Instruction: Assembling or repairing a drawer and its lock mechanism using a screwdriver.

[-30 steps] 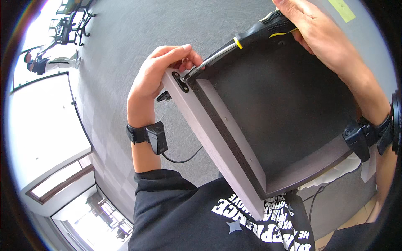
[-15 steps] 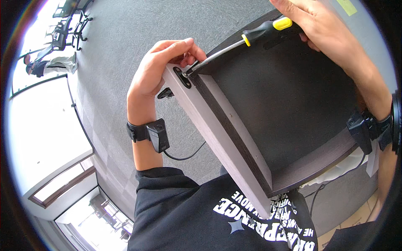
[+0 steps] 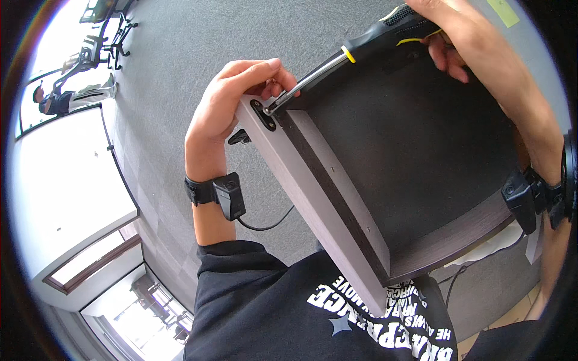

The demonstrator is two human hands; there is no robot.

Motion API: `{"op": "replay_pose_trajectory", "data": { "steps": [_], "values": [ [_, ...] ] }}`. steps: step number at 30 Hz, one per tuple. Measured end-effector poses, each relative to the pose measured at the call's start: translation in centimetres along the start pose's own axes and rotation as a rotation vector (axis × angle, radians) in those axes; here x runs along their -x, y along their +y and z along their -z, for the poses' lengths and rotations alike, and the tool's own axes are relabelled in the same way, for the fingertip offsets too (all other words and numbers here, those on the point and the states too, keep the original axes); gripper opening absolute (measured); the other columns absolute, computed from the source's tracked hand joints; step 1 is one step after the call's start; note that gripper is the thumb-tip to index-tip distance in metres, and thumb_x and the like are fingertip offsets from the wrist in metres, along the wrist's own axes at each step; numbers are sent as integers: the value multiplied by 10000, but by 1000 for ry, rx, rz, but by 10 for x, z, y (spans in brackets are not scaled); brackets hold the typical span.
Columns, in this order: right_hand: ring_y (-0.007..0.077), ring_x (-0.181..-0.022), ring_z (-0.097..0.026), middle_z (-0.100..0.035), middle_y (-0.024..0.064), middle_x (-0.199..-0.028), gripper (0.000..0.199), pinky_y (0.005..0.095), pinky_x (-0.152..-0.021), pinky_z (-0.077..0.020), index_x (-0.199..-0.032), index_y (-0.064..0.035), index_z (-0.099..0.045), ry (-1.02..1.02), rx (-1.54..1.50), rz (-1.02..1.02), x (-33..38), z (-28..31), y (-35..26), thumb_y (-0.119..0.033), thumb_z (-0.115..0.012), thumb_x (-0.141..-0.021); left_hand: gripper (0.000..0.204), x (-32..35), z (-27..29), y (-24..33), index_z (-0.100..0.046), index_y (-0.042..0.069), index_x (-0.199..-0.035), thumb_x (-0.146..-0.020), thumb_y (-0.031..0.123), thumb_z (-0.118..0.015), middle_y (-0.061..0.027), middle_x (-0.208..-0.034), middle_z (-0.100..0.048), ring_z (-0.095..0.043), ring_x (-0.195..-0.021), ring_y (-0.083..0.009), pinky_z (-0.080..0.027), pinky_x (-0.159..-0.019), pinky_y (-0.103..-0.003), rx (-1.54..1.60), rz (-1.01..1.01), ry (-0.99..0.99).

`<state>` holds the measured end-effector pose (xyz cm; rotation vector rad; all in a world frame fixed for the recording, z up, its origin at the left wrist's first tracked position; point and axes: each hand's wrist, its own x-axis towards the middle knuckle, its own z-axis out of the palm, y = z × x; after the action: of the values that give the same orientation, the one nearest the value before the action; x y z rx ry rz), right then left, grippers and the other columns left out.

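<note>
Green label (image 3: 503,10): flat rectangle on the floor, upper right. Our left hand (image 3: 232,99) clasps the dark drawer (image 3: 385,168); our right hand (image 3: 463,36) grips the screwdriver (image 3: 361,48), now steeper than before.

The drawer (image 3: 415,174) interior is open and unobstructed. The screwdriver (image 3: 355,51) shaft crosses its upper corner, beside the left hand (image 3: 232,102).

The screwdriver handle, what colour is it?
The screwdriver handle is black with yellow trim, held in the right hand. It shows best in the head view.
</note>
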<state>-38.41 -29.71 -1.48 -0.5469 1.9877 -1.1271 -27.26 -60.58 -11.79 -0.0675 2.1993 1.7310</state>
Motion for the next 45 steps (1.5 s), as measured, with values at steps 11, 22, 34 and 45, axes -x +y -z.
{"op": "replay_pose_trajectory", "data": {
  "steps": [11,22,34,45],
  "values": [
    [102,-559,-529,-611,29,-748,388,253,-550,-455,-983,-15,-622,560,329,303,-13,-54,36,-360,-490,-1104,410,6,-13,2,-734,64,-897,-1060,370,-517,41,-711,-559,-471,-591,-22,-344,-531,-176,-15,-56,220],
    [85,-575,-525,-555,25,-758,431,245,-520,-431,-980,-20,-574,219,58,-124,-7,-37,23,-432,-502,-1085,449,7,-15,3,-730,103,-853,-1052,434,-501,56,-711,-539,-390,-663,-42,-297,-589,-224,-31,22,262],
    [220,-835,-629,-646,100,-933,269,348,-677,-508,-1147,-46,-564,307,263,235,-6,-30,47,-203,-680,-962,585,75,-38,27,-577,81,-1375,-948,475,-638,-188,-1392,-564,-526,-1331,-348,-435,-1092,-505,-619,-62,533],
    [357,-1056,-594,-570,158,-1148,456,397,-897,-479,-1255,-51,-489,237,869,480,-17,-38,72,44,-715,-870,1014,106,-110,-13,-89,-68,-1599,-929,361,-717,-337,-1619,-158,-229,-1511,-472,-256,-1216,-570,-342,-15,691]
  ]
}}
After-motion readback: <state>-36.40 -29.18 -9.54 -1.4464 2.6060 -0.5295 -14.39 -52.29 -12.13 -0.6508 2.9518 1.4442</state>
